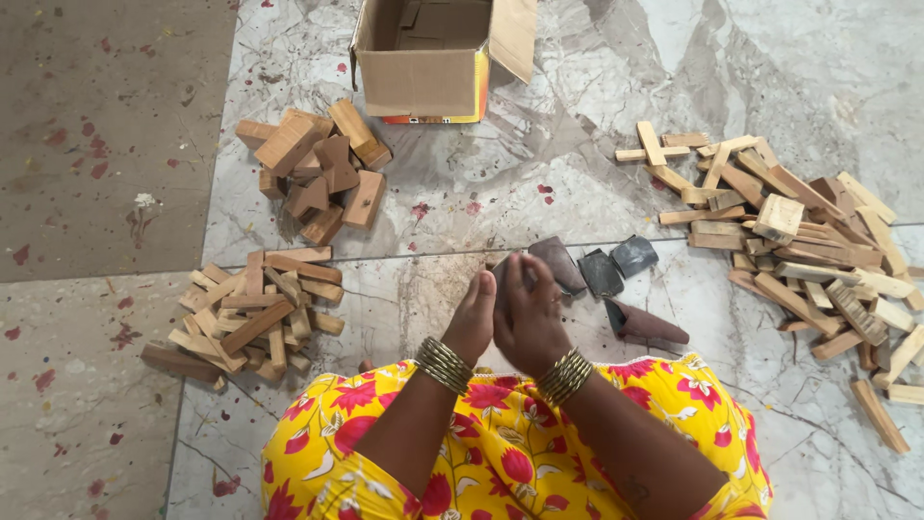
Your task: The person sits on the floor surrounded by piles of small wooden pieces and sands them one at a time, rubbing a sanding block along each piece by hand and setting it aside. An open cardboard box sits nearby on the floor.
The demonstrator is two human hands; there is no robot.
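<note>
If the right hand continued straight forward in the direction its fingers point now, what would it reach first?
Probably the dark curved sandpaper piece on the marble floor, just beyond the right hand fingertips. Farther along stands the open cardboard box. Depth is uncertain.

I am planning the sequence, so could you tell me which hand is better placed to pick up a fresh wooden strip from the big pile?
Probably the right hand: the large pile of pale wooden strips lies on its side. The left hand is pressed against the right, farther from that pile.
</note>
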